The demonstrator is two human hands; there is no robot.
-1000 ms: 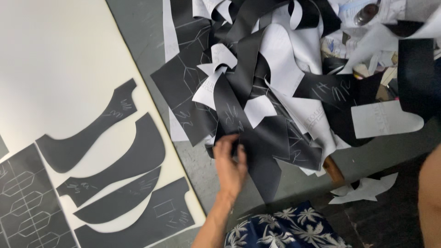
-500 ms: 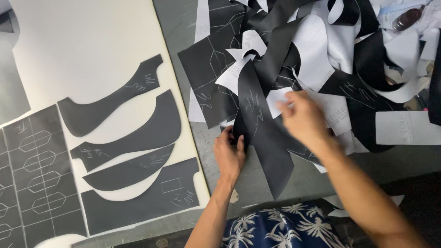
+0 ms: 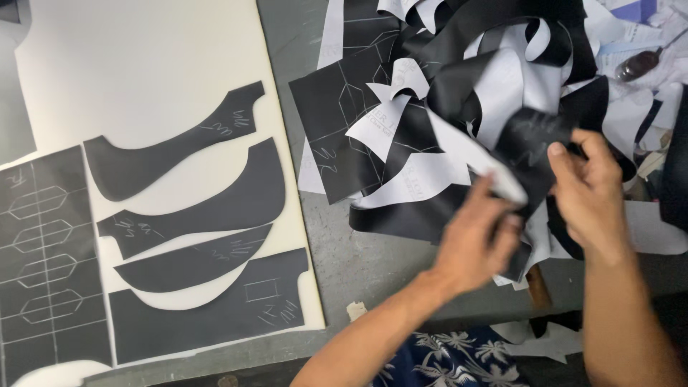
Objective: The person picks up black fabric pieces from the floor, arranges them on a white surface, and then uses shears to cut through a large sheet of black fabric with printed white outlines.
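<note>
- The right hand (image 3: pixel 586 188) pinches a curled black cut piece (image 3: pixel 534 140) between thumb and forefinger; the thumb tip lies on the dark face, and the other fingers fold in behind it.
- The left hand (image 3: pixel 474 240) is blurred; its fingers (image 3: pixel 502 228) curl against the lower edge of the same black piece and a white-backed strip (image 3: pixel 466 154) just beside them. Whether they grip it or only touch it I cannot tell.
- Around and beyond both sets of fingertips lies a tangled heap of black and white offcuts (image 3: pixel 459 86), some marked with chalk lines.
- Under the left fingers, a flat black strip (image 3: pixel 401 215) lies on the grey tabletop (image 3: pixel 358 265).
- Well to the left of the fingers, a cream board (image 3: pixel 143 72) carries four curved black cut shapes (image 3: pixel 208 208), set apart from each other.
- Further left, touching the board's edge, is a dark sheet drawn with hexagon outlines (image 3: pixel 46 244).
- Below the wrists is a blue garment with a white palm print (image 3: pixel 466 358).
</note>
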